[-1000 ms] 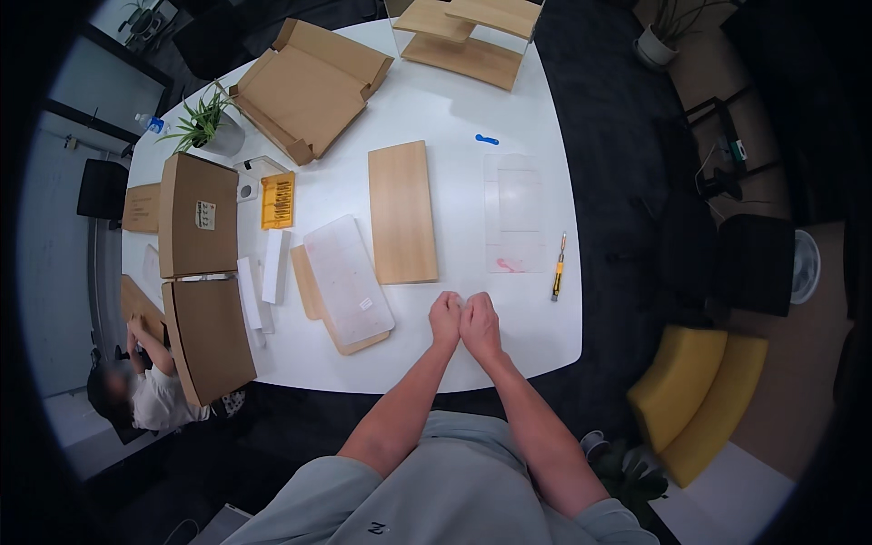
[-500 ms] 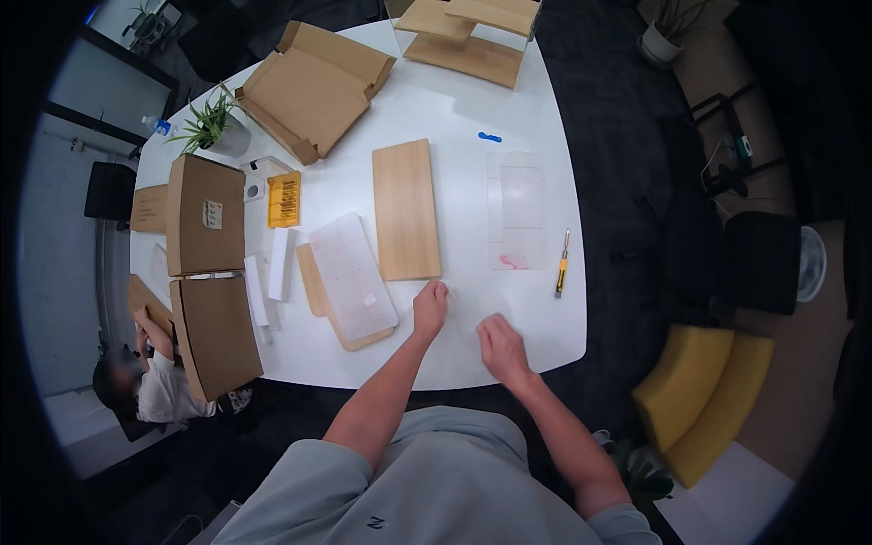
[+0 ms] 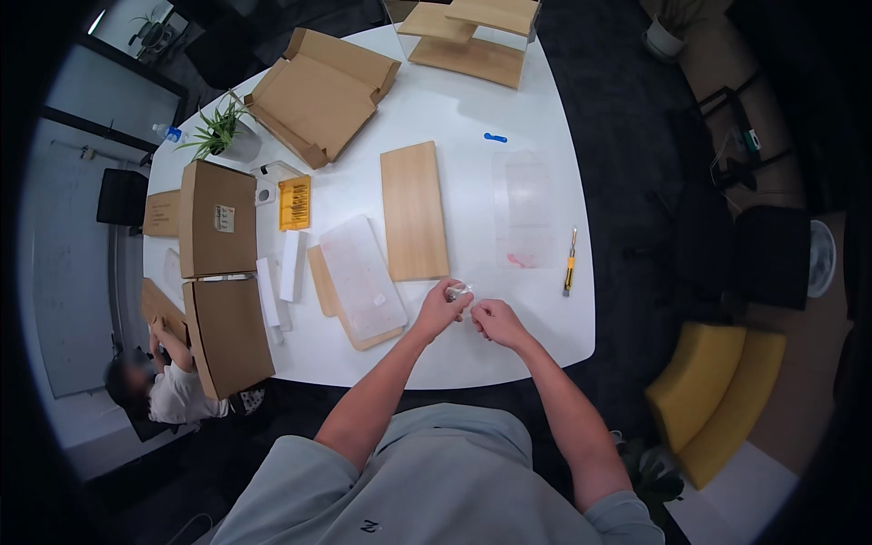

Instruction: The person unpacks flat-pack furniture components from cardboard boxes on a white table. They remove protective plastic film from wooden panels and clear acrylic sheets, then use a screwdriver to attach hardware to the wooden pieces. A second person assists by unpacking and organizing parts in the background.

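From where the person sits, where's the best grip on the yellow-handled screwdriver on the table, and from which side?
Probably the yellow handle at the near end of the screwdriver, taken from above by the right hand. It lies flat on the white table, shaft pointing away, right of the clear plastic sheet with bare table around it. The handle is the thicker part.

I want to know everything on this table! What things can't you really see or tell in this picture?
- Small clear item in the head view: too small, and the left hand and right hand pinch it, so its kind is unclear.
- Wooden shelf piece: cut off by the top edge.
- Pale wooden board: mostly hidden under the frosted plastic sheet.
- Closed cardboard boxes: contents hidden.
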`<state>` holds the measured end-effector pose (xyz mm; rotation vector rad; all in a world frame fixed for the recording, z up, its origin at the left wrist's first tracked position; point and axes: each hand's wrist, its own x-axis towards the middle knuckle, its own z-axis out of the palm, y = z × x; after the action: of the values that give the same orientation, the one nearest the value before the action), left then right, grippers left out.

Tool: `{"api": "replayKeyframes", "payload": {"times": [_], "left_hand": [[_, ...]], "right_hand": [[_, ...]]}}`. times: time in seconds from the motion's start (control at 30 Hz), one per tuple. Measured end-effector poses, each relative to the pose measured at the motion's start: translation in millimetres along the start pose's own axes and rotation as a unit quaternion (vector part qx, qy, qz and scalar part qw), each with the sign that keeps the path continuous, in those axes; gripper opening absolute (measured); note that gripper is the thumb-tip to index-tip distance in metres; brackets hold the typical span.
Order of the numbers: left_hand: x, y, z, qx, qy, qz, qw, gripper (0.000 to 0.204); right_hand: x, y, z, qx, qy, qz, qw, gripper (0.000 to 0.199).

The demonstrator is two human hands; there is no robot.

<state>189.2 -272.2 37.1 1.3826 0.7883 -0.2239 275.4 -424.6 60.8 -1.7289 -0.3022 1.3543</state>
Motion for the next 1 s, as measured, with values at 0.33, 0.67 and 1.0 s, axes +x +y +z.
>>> {"api": "replayKeyframes", "payload": {"times": [0.33,0.67,1.0], "left_hand": [[-16.3,12.2,-1.7,-0.074,-0.098,-0.09,0.988,0.017],[-12.0,-0.2,16.3,-0.111,0.029,-0.082,0.99,0.037],[7.6,7.8,24.7,0.065,0.155,0.071,0.983,0.041]], "right_hand": [[-5.4,-1.0,10.1,0.188,-0.019,0.016,0.982,0.037],[-17.7,-22.8,23.4,-0.218,0.096,-0.095,0.967,0.028],[-24.7,-26.5,30.9,-0.121,0.145,-0.169,0.967,0.023]]}}
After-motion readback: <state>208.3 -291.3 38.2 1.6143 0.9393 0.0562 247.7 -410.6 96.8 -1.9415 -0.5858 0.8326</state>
